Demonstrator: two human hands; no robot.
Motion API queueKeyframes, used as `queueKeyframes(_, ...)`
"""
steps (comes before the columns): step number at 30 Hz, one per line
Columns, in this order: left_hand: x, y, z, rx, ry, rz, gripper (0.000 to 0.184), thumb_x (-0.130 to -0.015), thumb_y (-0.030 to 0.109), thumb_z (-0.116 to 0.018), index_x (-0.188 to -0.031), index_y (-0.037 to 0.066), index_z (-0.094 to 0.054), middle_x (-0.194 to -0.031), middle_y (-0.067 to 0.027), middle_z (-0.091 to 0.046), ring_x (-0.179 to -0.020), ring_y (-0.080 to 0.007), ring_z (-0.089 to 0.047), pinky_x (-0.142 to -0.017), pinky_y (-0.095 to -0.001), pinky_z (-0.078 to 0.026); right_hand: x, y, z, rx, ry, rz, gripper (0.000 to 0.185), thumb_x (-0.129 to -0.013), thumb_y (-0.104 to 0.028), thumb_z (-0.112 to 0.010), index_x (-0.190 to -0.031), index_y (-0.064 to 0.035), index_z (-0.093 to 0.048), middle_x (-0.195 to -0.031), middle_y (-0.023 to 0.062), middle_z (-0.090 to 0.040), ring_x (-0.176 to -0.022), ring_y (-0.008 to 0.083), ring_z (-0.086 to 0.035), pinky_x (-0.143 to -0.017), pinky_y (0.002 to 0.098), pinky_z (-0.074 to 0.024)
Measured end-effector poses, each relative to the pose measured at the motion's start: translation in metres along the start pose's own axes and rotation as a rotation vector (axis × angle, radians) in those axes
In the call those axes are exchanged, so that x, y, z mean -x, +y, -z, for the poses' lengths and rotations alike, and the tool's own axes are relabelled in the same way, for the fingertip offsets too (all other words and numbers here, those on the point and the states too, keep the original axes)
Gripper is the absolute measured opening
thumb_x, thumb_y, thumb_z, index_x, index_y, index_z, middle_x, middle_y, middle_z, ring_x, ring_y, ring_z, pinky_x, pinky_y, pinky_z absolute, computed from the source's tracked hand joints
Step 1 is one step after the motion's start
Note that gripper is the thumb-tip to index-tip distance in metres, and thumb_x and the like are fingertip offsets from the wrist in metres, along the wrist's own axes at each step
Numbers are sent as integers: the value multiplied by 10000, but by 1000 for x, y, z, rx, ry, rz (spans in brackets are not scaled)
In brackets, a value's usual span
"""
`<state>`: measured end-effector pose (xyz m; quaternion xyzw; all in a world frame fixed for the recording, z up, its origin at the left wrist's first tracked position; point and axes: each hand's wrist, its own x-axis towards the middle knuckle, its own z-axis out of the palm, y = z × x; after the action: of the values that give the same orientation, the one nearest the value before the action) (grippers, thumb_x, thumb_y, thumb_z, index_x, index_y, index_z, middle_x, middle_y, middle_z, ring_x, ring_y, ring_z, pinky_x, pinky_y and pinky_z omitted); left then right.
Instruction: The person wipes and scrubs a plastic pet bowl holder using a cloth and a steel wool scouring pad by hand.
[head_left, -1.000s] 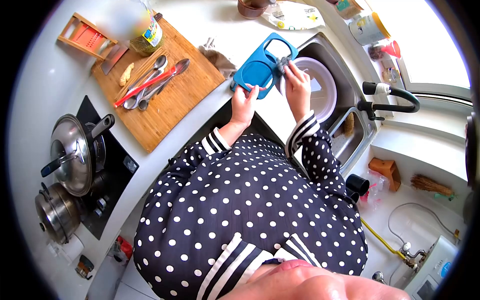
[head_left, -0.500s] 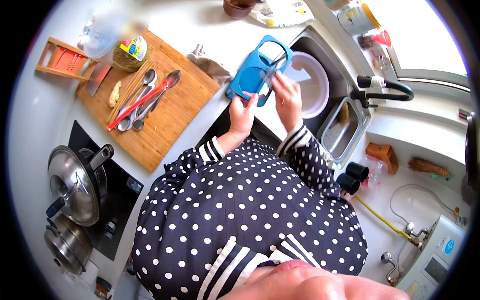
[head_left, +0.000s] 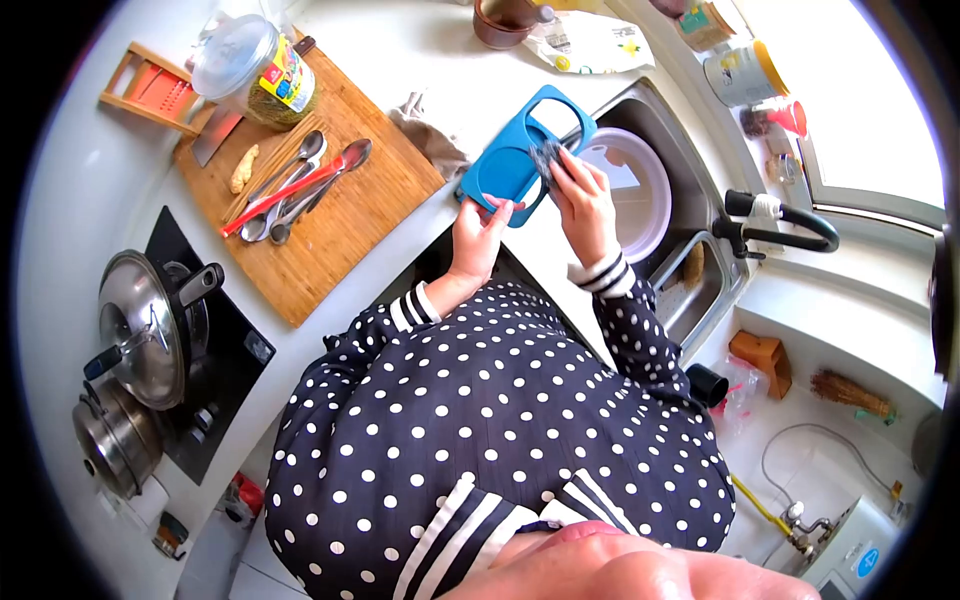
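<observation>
Over the counter by the sink, my left hand (head_left: 478,238) grips the near end of a blue plastic rack (head_left: 504,160) with large openings, thumb on top. The rack lies tilted, its far end close to the sink rim. My right hand (head_left: 585,200) is closed on a dark grey, shiny crumpled wad (head_left: 546,160) that looks like a steel wool scrubber. This wad is against the rack's right side, near the divider between its openings. My right palm and the underside of the rack are hidden.
Right of the rack, a white basin (head_left: 655,190) sits in the sink (head_left: 690,165) under a black faucet (head_left: 780,220). To the left, a cutting board (head_left: 370,230) carries spoons (head_left: 300,180), chopsticks, ginger and a jar (head_left: 255,75). A lidded pan (head_left: 140,330) stands on the stove.
The right hand and its wad have shifted slightly down along the rack. My left hand keeps its grip. The whole view has turned a little.
</observation>
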<state>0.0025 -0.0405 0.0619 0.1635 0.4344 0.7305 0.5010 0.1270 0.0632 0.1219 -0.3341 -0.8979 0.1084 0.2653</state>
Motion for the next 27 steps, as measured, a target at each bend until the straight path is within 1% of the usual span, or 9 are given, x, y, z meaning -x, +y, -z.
queueKeyframes(2,7,1,3,-143,130,-21,425,-868,159,-684,-1129,14,-382,-1121,-127,-486,-1063,-235,-581,-892,-344,-469,9,6,3,-21,-23,24,330,-780,-6,-660,-1106,-56,-658,-1270,82,-572,-1122,308,-519,-954,369,-441)
queueKeyframes(4,8,12,16,-538,232,-105,752,-776,276,-779,-1269,-10,-287,-1212,-168,-389,-1247,-300,-422,-954,-429,-401,4,4,7,-32,-38,19,337,-782,-8,-660,-1116,-55,-652,-1275,83,-568,-1125,308,-517,-958,372,-439)
queueKeyframes(5,12,20,20,-961,271,-325,1052,-679,369,-829,-1387,-46,-170,-1345,-240,-289,-1342,-373,-245,-1013,-507,-295,1,5,7,-42,-47,21,341,-792,-19,-655,-1130,-56,-645,-1277,89,-566,-1132,311,-513,-963,378,-435)
queueKeyframes(8,0,55,1,-1309,110,-657,1203,-633,420,-835,-1438,-55,-77,-1448,-300,-172,-1363,-412,-155,-1101,-522,-135,1,2,4,-22,-36,6,336,-802,-32,-649,-1137,-58,-642,-1277,93,-566,-1131,312,-515,-966,380,-431)
queueKeyframes(9,-3,61,-8,-1438,-19,-526,1275,-617,483,-818,-1453,-56,-20,-1482,-310,-109,-1359,-435,-164,-1096,-556,-130,2,1,4,-26,-36,3,330,-809,-42,-645,-1139,-60,-643,-1278,94,-565,-1127,310,-519,-969,379,-427)
queueKeyframes(10,-8,66,-23,-1520,-67,-400,1246,-597,502,-811,-1423,-107,-104,-1461,-297,-187,-1347,-427,-212,-1093,-598,-140,4,2,4,-34,-49,5,331,-808,-41,-646,-1138,-60,-643,-1278,94,-565,-1128,309,-520,-970,378,-427)
queueKeyframes(15,-24,57,-32,-1554,-70,-268,1141,-564,405,-835,-1379,-104,-220,-1280,-232,-386,-1185,-359,-391,-999,-480,-339,8,8,7,-27,-85,63,331,-789,-26,-653,-1118,-64,-652,-1273,87,-569,-1142,289,-521,-960,372,-442)
queueKeyframes(19,-27,51,-27,-1487,-1,-434,1013,-543,336,-832,-1316,-83,-329,-1179,-206,-459,-1066,-351,-464,-947,-426,-387,-38,-5,-20,-122,-95,169,303,-773,-21,-624,-1070,-60,-670,-1236,71,-590,-1100,292,-544,-940,353,-458)
queueKeyframes(27,-32,53,-24,-1453,43,-511,1126,-496,308,-866,-1370,-64,-261,-1145,-176,-468,-1026,-318,-474,-899,-421,-407,-23,0,-1,-68,-139,119,307,-759,6,-636,-1056,-60,-679,-1170,76,-628,-1065,280,-567,-915,362,-475)
